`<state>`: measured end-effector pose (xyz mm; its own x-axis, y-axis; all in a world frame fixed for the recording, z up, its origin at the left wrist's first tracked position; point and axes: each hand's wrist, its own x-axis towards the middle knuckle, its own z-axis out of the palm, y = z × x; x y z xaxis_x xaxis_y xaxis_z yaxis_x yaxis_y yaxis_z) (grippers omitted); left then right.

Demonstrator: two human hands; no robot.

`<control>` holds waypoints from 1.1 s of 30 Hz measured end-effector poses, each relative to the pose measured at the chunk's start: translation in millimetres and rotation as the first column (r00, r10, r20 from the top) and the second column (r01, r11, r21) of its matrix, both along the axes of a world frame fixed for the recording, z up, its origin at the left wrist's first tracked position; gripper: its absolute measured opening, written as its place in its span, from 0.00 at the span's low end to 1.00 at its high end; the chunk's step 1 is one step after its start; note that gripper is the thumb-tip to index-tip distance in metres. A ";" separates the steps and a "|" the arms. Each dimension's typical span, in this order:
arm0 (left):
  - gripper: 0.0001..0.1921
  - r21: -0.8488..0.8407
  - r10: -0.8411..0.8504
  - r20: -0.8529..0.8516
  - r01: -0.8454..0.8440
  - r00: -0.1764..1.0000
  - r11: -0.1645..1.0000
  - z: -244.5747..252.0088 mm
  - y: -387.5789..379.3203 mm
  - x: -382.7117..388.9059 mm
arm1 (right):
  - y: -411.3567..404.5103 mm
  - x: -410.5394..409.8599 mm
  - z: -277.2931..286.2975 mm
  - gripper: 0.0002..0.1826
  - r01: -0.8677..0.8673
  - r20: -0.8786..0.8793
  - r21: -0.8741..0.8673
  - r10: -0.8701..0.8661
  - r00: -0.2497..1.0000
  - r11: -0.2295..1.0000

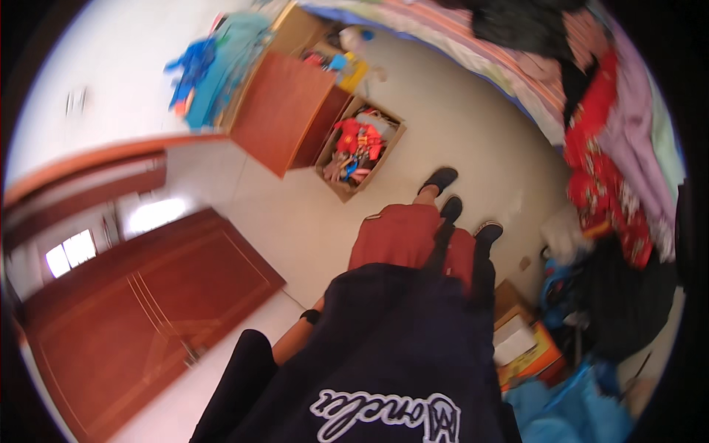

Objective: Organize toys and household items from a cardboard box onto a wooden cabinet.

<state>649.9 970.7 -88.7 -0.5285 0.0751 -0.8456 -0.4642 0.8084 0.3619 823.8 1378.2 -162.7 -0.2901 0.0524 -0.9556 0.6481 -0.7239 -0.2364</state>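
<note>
Neither of my hands shows. On the left, my forearm (293, 338) with a black wristband (311, 316) passes behind my dark printed shirt (388, 343), which hides the hand. My right arm is also out of sight. Before me lies the pale floor (476, 133), with dark shoes (441, 180) below red shorts (393, 232). An open cardboard box (346, 191) holds red clothing (360, 138) and mixed small items. At the upper right, another person's hand (587, 39) is on or beside a red patterned cloth (587, 149) on the bed.
A reddish-brown cabinet (282, 105) stands beside the box, with teal and blue cloth (227, 66) behind it. A wooden door (155, 310) is at left. The bed's striped cover (443, 27) runs along the top. At lower right are a cardboard carton (526, 354) and blue bags (570, 410).
</note>
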 end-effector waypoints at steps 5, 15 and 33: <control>0.15 -0.018 0.285 0.007 -0.285 0.958 0.958 20.0 -23.5 107.8 | 62.2 -94.4 -0.1 0.24 -0.465 -0.203 0.086 0.472 0.858 0.881; 0.16 0.094 0.200 -0.222 -0.184 0.954 0.979 -71.8 -152.7 9.0 | -69.2 -343.7 13.0 0.22 -0.829 0.068 0.416 0.896 0.439 0.375; 0.12 0.116 0.122 -0.319 -0.088 0.940 0.989 -263.1 -155.9 -308.7 | -296.4 -531.8 -294.5 0.23 -0.798 0.002 0.596 0.994 0.112 0.089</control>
